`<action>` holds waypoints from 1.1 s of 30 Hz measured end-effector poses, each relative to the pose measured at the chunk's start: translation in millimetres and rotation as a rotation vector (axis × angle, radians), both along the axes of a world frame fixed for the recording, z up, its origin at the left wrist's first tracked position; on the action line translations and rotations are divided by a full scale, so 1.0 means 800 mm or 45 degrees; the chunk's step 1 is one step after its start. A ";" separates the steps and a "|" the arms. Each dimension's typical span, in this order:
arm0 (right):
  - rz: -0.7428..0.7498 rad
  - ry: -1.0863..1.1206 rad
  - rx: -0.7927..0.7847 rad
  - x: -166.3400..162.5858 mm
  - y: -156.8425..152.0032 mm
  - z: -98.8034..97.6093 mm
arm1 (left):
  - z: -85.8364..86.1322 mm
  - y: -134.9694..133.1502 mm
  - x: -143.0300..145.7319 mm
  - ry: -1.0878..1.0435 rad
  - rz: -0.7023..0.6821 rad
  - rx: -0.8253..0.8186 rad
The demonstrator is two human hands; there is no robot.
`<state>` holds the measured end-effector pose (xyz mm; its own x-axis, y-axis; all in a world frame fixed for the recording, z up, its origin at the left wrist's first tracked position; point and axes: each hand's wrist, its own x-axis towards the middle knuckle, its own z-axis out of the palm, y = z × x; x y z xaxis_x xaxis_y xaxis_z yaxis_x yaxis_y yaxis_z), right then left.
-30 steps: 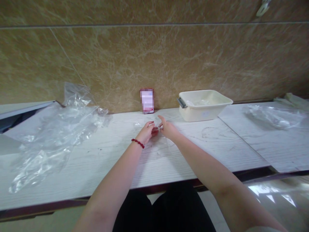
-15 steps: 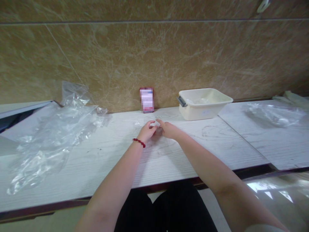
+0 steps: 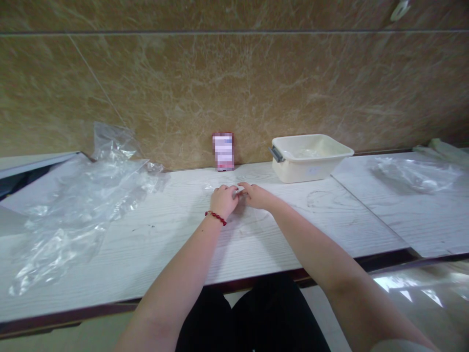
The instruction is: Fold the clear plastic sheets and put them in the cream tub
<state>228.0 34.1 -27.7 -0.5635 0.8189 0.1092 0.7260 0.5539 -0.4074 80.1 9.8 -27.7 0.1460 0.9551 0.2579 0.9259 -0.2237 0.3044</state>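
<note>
My left hand, with a red bead bracelet at its wrist, is closed over the white tabletop, knuckles up and fingers curled. Facing it from the right, my right hand is closed too, its fingertips meeting those of the left. A small pale or see-through bit shows between the fingertips; it is too small and covered to name. Just left of my left hand, a shiny clear scrap lies on the tabletop.
A phone leans against the marbled wall. Right of it stands a cream plastic bin with clear plastic inside. Clear plastic bags spread over the left side, partly on an open box. More clear plastic lies far right.
My left hand has rolled over, knuckles now upward, and its fingers have curled in closer to the right hand. My right hand has hardly moved.
</note>
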 end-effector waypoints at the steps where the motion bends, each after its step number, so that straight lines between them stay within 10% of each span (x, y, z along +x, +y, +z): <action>1: 0.020 0.026 -0.004 0.001 0.002 -0.002 | 0.000 0.000 -0.001 0.038 0.016 -0.018; 33: -0.304 -0.328 0.172 0.011 0.025 -0.012 | -0.014 -0.023 0.014 0.374 -0.336 -0.256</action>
<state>237.2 53.8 -37.2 -0.3812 0.9185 0.1048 0.9106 0.3926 -0.1291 91.4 -9.0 -39.0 0.4307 0.9023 -0.0181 0.8988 -0.4270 0.0986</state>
